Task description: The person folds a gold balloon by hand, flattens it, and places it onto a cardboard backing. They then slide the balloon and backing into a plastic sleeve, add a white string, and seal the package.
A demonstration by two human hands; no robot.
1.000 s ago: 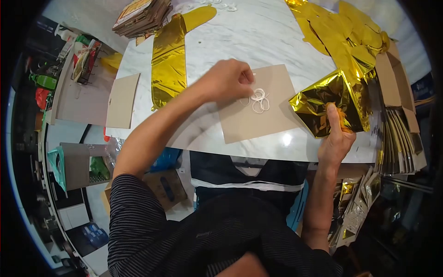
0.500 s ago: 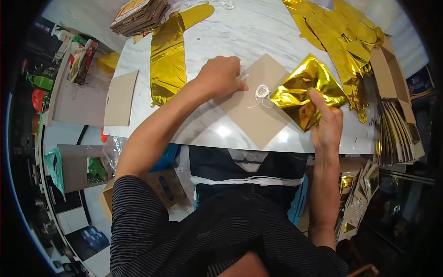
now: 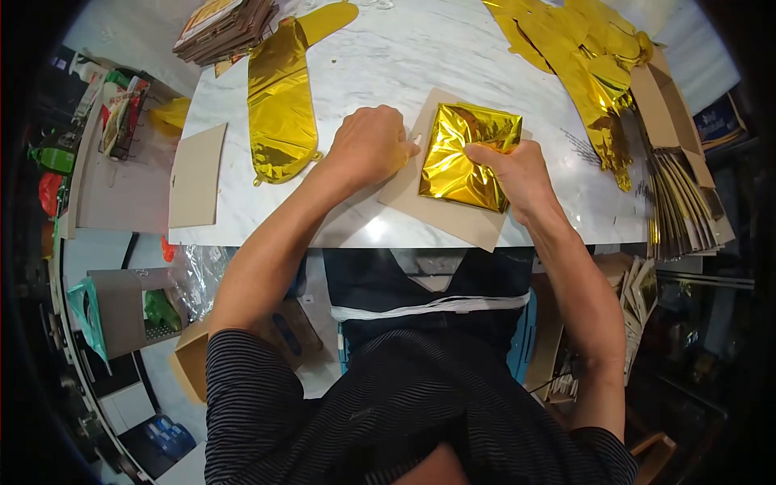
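My right hand grips a folded square of shiny gold foil, thumb on top. The foil lies over a beige cardboard sheet, whose edges show around it. Beside the sheet's left edge, my left hand has its fingers curled in; a small white bit shows near its fingertips, too small to make out. The white string coil is hidden from view now. A long gold foil piece lies flat to the left of my left hand.
Another cardboard sheet is at the table's left edge. Stacked printed cards stand at the back left. Gold foil pieces lie at the back right, near an open cardboard box. The white marbled table ends before my body.
My right hand has moved left with the gold foil square, which now covers the string coil's place on the cardboard. The cardboard sheet has turned. My left hand stays at its left side.
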